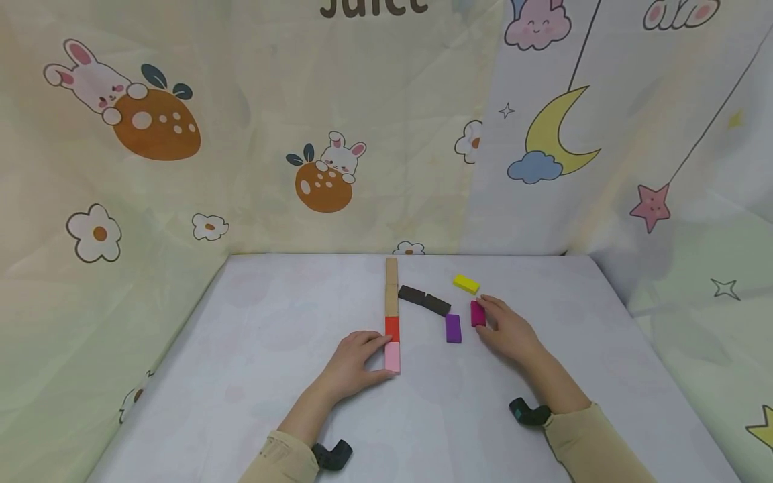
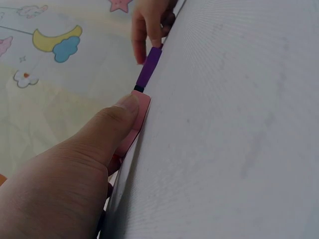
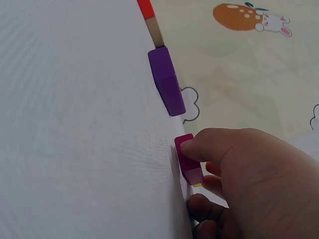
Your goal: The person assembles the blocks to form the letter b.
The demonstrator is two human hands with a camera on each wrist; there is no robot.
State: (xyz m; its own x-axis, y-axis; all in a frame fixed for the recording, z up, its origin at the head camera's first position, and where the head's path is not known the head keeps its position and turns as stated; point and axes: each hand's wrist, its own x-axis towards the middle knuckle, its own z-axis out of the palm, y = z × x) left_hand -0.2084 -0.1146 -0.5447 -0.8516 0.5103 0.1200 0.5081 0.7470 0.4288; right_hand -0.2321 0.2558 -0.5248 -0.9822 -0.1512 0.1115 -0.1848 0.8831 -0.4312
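Note:
My left hand [image 1: 356,365] pinches the pink block [image 1: 392,357], its thumb at the near end and a fingertip by the seam with the red block [image 1: 392,329]. Beyond the red block, two tan blocks [image 1: 391,288] continue the same straight row. To the right, my right hand [image 1: 510,332] holds a magenta block [image 1: 478,313] between thumb and fingers; the right wrist view shows the thumb pressed on its end. A purple block [image 1: 453,329] lies just left of the magenta one. Two dark blocks [image 1: 425,300] slant from the tan row toward the purple block.
A yellow block [image 1: 466,284] lies beyond the right hand. The white table [image 1: 272,302] meets a printed cloth [image 1: 241,168] at its back and sides. Each wrist carries a black strapped device [image 1: 529,412].

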